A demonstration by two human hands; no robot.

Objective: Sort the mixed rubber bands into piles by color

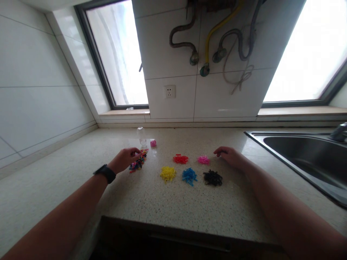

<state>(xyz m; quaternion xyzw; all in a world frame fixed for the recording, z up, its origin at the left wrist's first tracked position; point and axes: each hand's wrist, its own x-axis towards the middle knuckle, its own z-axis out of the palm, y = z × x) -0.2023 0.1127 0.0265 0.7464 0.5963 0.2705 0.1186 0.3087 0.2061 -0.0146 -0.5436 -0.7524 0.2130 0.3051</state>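
Note:
My left hand (127,158), with a dark watch on its wrist, is at a mixed pile of small multicoloured strips (140,161) that look like little rubber bands. Its fingers are pinched together at the pile's upper edge; what is between them is too small to make out. My right hand (227,155) rests on the counter just right of a pink pile (203,159), fingers loosely bent and apart, nothing visible in them. Between the hands lie a red pile (180,158), a yellow pile (168,174), a blue pile (189,176) and a black pile (213,178).
Behind the mixed pile stands a clear bottle (141,137), with a pink cap (153,143) beside it. The speckled counter (168,206) ends at a front edge above a dark cabinet. A metal sink (306,148) is at the right. Hoses hang on the tiled back wall.

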